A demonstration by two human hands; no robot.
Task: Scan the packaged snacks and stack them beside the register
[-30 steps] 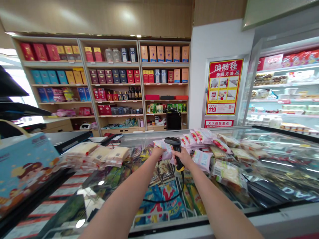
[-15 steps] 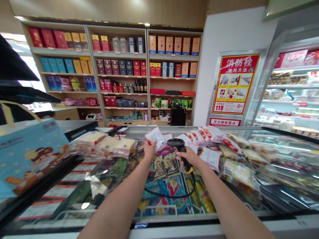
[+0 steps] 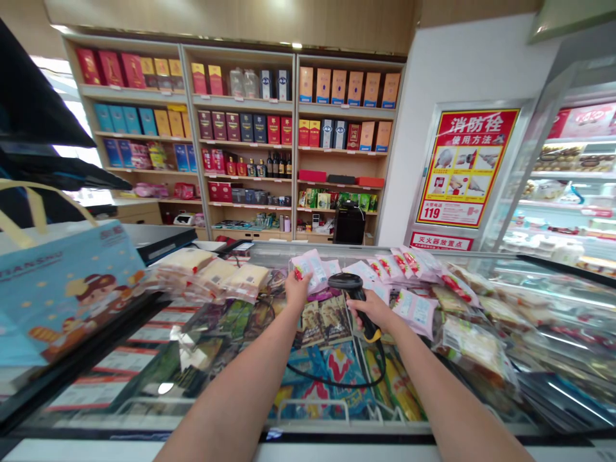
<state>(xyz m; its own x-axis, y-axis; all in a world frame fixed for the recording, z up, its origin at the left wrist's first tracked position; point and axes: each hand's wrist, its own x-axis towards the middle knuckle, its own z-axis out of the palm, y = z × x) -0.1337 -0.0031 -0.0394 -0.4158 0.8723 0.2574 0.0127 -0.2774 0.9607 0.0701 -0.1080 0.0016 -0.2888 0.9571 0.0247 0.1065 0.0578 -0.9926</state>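
Observation:
My left hand (image 3: 296,287) is closed on a pink and white snack packet (image 3: 310,269), held up over the glass lid of a chest freezer (image 3: 298,417). My right hand (image 3: 369,309) grips the handle of a black barcode scanner (image 3: 350,286) with a yellow collar; the scanner's head sits just right of the packet. A black cable (image 3: 332,378) hangs from the scanner across the glass. More pink packets (image 3: 409,301) lie in a row to the right of my hands.
Wrapped yellow bread packs (image 3: 212,276) lie on the freezer lid to the left. A blue paper bag (image 3: 62,289) with a cartoon stands at far left. Wall shelves (image 3: 240,141) of boxed goods stand behind, a red notice (image 3: 464,168) hangs beside them, and a chilled cabinet (image 3: 568,186) stands right.
My left hand has lifted the pink packet up off the row and away from the scanner head. My view has shifted left and down a little.

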